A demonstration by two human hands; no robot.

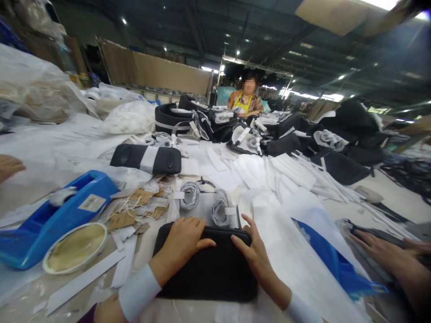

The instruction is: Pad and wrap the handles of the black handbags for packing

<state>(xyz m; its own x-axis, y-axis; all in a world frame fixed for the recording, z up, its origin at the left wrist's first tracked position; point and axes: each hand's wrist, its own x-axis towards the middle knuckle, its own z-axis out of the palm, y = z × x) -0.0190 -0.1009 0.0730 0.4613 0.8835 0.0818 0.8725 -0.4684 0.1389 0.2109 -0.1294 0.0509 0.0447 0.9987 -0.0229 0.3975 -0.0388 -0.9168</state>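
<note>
A flat black bag point(218, 273) with rounded corners lies in front of me. My left hand point(184, 240) rests over its far left edge, fingers bent over the rim and thumb stretched across the top. At the far right corner, my right hand point(252, 249) grips the bag's edge, thumb on the upper face and index finger raised; its other fingers are partly hidden. Just beyond the bag, a grey piece carries two coiled straps, a left coil point(190, 195) and a right coil point(220, 212), each with a white band.
At left are a blue tape dispenser point(97, 184), a round lid-like dish point(76, 246) and cardboard tags point(123, 219). Another black bag point(146, 159) lies beyond. White strips point(286, 170) and black bags cover the far table. Co-workers' hands show at left point(10, 167) and right point(387, 255); a person point(245, 101) sits opposite.
</note>
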